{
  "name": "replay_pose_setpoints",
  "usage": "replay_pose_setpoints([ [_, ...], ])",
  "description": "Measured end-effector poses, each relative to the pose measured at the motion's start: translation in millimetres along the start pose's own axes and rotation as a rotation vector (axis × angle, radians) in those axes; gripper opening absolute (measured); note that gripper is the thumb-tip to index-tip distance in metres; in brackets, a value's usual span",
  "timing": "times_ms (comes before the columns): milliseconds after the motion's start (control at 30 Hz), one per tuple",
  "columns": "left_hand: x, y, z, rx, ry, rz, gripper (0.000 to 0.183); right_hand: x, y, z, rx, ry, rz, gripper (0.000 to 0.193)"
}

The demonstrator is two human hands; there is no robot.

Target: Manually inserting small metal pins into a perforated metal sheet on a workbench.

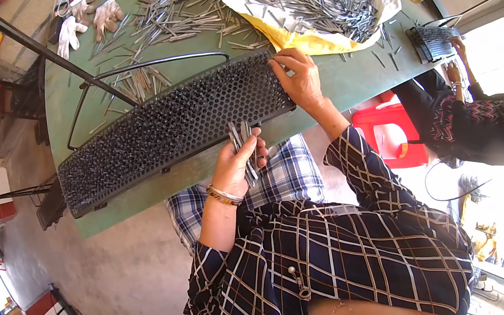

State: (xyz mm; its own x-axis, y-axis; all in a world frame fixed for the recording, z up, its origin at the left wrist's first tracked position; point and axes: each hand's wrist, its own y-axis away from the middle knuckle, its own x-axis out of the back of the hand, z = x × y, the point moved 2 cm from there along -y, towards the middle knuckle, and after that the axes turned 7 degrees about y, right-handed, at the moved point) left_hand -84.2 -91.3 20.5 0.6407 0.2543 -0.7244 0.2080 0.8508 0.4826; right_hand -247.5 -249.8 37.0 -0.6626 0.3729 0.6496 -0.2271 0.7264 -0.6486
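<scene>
Roughly centre on the green surface (pixel 345 81) lies the black perforated panel (pixel 173 130), long edge toward the person so both hands reach it. Above its left end, white gloves (pixel 85 22) lie unused; above its middle, loose metal pins (pixel 178 15) are scattered in reach. Below the panel's right half, the left hand (pixel 237 166) has its grip closed around a bundle of pins (pixel 242 146), held upright as a ready supply. At the panel's right end, the right hand (pixel 299 79) pinches at the holes, fingers closed; any pin in them is too small to tell. Further right, a co-worker's hand (pixel 458 48) touches a smaller panel (pixel 433 42).
</scene>
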Motion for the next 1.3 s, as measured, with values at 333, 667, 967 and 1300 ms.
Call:
replay_pose_setpoints([
  [333,0,4,6,-0.075,-0.019,-0.077,0.029,20,-4,-39,-0.357,-0.45,-0.481,0.02],
  [667,-2,9,8,-0.084,-0.093,-0.097,0.029,12,16,-70,-0.527,-0.742,-0.858,0.021],
  [967,2,5,7,-0.205,-0.166,0.005,0.027,6,-6,-68,-0.561,-0.713,-0.751,0.024],
  [1300,4,6,12,-0.297,-0.308,0.191,0.023,1,-7,-66,-0.512,-0.665,-0.824,0.023],
])
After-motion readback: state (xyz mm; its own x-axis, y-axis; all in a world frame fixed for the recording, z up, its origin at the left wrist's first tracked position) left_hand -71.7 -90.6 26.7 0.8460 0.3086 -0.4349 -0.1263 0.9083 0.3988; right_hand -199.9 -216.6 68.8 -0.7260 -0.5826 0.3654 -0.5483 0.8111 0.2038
